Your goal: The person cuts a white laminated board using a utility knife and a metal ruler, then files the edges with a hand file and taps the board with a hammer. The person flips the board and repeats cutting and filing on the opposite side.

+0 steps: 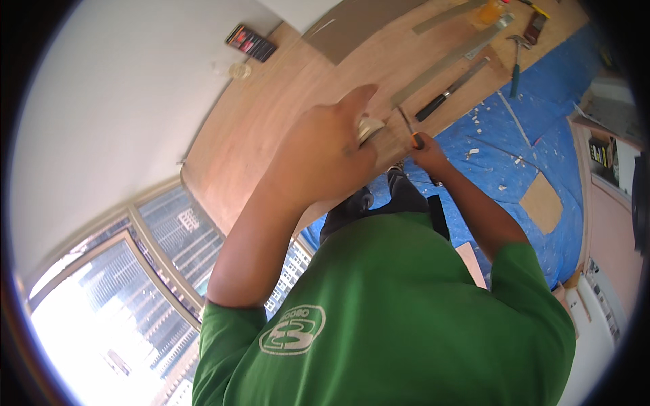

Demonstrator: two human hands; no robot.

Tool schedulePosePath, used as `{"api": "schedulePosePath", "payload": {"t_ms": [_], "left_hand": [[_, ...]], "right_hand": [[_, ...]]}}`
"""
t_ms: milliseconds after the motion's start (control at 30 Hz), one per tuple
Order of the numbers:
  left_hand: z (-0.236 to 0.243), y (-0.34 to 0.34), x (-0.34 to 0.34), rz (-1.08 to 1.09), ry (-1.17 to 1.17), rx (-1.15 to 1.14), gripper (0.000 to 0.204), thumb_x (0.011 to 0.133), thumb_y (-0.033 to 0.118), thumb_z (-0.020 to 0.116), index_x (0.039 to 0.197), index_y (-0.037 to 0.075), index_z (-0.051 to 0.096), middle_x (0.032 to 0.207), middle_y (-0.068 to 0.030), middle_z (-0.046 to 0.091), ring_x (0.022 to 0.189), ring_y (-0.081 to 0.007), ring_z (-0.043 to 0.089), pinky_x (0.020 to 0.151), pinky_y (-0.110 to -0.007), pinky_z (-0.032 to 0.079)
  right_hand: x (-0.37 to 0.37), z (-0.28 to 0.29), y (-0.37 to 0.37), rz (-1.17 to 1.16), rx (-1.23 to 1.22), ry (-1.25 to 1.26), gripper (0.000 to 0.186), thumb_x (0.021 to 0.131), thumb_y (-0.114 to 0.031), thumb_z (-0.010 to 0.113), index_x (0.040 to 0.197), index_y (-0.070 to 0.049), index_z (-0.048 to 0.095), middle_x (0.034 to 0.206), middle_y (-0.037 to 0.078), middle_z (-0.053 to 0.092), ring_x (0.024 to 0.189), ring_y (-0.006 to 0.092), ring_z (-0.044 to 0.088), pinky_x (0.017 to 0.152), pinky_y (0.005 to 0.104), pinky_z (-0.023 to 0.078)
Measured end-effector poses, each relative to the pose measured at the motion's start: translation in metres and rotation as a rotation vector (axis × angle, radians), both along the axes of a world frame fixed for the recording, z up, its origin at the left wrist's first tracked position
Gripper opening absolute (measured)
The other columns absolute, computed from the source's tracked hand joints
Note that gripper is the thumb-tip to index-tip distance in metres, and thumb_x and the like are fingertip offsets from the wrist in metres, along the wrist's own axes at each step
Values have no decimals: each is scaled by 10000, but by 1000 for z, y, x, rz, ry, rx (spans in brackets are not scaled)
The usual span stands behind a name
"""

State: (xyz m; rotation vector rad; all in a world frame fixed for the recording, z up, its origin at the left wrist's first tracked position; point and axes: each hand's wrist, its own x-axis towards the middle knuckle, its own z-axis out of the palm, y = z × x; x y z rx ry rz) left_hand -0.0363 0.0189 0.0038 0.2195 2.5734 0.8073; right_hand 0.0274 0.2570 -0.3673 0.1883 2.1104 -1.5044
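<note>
Over the wooden worktop [264, 115], my left hand [318, 152] is closed around a small round object [369, 128] with a pale, shiny rim. Most of that object is hidden by my fingers, so its kind is unclear. At the worktop's near edge, my right hand [431, 159] grips a screwdriver [406, 120] by its orange and black handle. Its thin metal shaft points away from me over the wood. Just beyond lies a black-handled tool [433, 107] with a long flat blade, touched by neither hand.
A phone [250, 42] and a small clear round item [239, 70] lie by the wall. Long grey strips [447, 57], a dark sheet [359, 30], a hammer [517, 64] and an orange bottle [491, 11] lie farther off. Scrap-littered blue sheeting [487, 169] covers the floor.
</note>
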Motion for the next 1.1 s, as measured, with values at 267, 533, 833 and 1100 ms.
{"api": "schedulePosePath", "payload": {"t_ms": [267, 533, 833, 1100], "left_hand": [[-4, -7, -5, 10, 112, 68, 649, 795, 115, 689, 1426, 23, 567, 734, -220, 678, 690, -361, 676, 693, -442, 517], [2, -7, -3, -1, 22, -21, 643, 801, 159, 655, 1422, 11, 577, 851, -268, 701, 814, -382, 708, 772, -445, 540], [2, 0, 6, 24, 15, 5, 646, 801, 210, 660, 1404, -11, 591, 938, -290, 716, 921, -419, 713, 853, -468, 543], [11, 8, 10, 20, 50, -85, 677, 804, 253, 675, 1410, -24, 552, 939, -302, 716, 917, -449, 712, 840, -495, 551]], "right_hand": [[12, 16, 25, -112, -18, -194, 198, 831, -112, 686, 1003, -59, 602, 746, 42, 604, 593, 152, 608, 548, 333, 486], [23, 14, 23, -135, -27, -198, 204, 850, -123, 717, 1000, -52, 598, 752, 43, 611, 594, 149, 613, 541, 318, 483], [31, 12, 17, -116, -73, -204, 188, 868, -113, 711, 1002, -44, 599, 775, 46, 617, 595, 149, 608, 547, 317, 485], [32, 14, 19, -130, -76, -183, 211, 860, -134, 726, 1007, -50, 599, 772, 36, 608, 592, 140, 600, 548, 319, 486]]}}
